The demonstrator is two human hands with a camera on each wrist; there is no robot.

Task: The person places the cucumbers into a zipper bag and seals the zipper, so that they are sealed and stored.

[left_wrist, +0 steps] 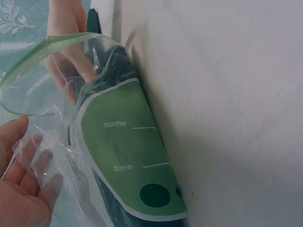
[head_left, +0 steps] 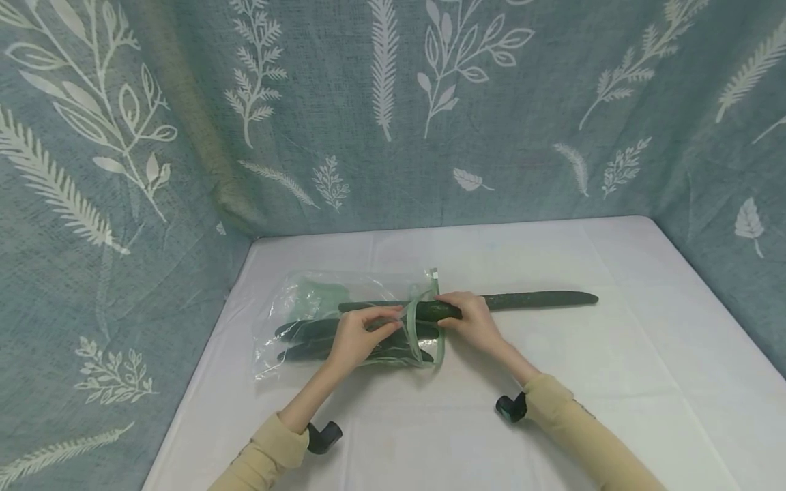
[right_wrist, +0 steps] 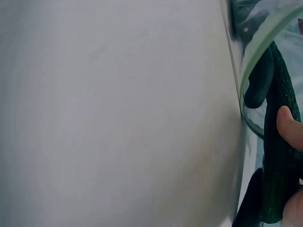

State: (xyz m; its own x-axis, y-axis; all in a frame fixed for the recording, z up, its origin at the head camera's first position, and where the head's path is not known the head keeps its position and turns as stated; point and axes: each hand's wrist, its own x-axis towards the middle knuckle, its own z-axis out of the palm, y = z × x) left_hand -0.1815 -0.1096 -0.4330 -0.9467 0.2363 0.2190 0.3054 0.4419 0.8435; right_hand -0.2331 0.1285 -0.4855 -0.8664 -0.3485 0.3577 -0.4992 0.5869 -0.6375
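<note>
A clear zip bag point(head_left: 269, 351) with a green-trimmed mouth lies on its side on the table, with cucumbers point(head_left: 307, 330) inside. My left hand point(head_left: 361, 335) pinches the film near the mouth between thumb and fingers; in the left wrist view the fingers show through the plastic. A green label point(left_wrist: 123, 146) there reads "name" and "time". At the opening, my right hand point(head_left: 475, 320) grips the near end of a cucumber point(right_wrist: 279, 170), whose other end reaches into the bag. One loose cucumber point(head_left: 543, 299) lies on the cloth behind and right of that hand.
A white cloth covers the table point(head_left: 552, 423). Blue-green curtains point(head_left: 344, 123) with white leaf prints stand along the back and both sides. Small black devices point(head_left: 324, 438) sit on both wrists, by the beige sleeves point(head_left: 583, 436).
</note>
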